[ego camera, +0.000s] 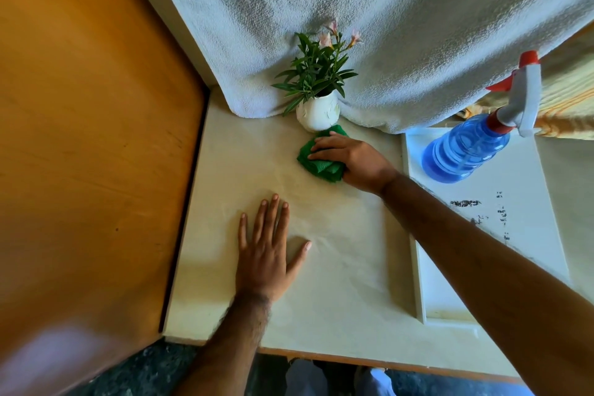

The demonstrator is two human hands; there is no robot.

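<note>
Green cloth [321,167] lies bunched on the worktop [337,267] just beside the vase [316,112]; right hand [356,161], fingers together, presses it down to wipe, while left hand [266,254], fingers spread, braces flat nearby.

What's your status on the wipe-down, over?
Left hand flat on the table. Right hand presses green cloth. White vase directly ahead of the cloth; spray bottle off right.
</note>
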